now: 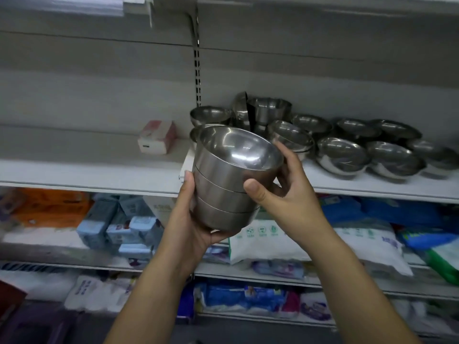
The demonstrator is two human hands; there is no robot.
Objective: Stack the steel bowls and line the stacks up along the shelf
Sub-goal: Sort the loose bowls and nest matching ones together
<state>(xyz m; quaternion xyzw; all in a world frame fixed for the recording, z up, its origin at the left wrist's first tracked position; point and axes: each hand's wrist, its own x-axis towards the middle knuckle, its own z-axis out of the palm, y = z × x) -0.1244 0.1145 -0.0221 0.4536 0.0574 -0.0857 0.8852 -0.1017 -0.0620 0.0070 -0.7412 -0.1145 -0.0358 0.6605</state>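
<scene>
Best, with left hand (pixel 191 219) cupping beneath and right hand (pixel 283 192) fingers (pixel 255 192) wrapped round, to level the tilted bowl stack (pixel 231 184) before setting it on the shelf (pixel 99 170) beyond them, beside the loose bowls (pixel 342 152).

Both hands grip bowl stack (pixel 231 184) (tilted) before shelf (pixel 99 172).
</scene>
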